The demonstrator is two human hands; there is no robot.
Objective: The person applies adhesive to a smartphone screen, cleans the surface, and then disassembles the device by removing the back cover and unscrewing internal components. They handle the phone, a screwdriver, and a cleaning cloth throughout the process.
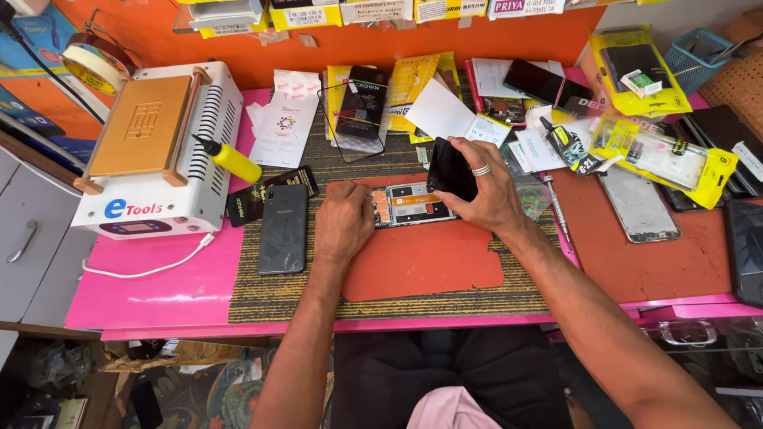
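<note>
The left hand [343, 216] steadies an opened phone [411, 204]; the right hand [483, 187] lifts a black panel [450, 168].

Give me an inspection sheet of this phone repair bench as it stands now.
Surface: pink table with a striped mat and an orange pad on top.
Job's things: opened phone lying flat on the pad; black panel tilted up over its right end.
Clutter: grey phone, yellow bottle, white heating machine, yellow packets, bare phone frame.
Grips: left hand pressed on the opened phone's left end; right hand holds the black panel.
Cables: white cable from the machine across the table.
Surroundings: orange wall, grey cabinet.
</note>
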